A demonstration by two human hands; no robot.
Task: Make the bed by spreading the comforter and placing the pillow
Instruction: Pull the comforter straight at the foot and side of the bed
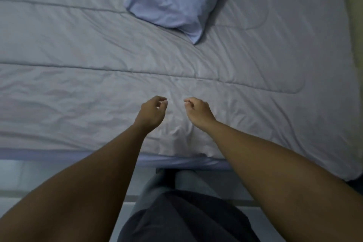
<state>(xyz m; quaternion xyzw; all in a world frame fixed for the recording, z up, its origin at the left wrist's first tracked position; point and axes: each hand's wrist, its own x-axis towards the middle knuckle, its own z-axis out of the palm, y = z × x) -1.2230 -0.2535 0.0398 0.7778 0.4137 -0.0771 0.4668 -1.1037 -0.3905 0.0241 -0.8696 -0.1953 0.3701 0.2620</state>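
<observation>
Grey comforter (78,49) is spread over the bed (176,160), bluish pillow (176,0) lying on top. Left hand (152,113) and right hand (198,113) hover over it, fingers loosely curled, holding nothing.

The comforter (98,49) is pale grey quilted cloth, matt and finely wrinkled, with stitched seams across it. At the upper middle of the frame, the pillow (172,0) wears soft, creased, blue-lilac cloth.
</observation>
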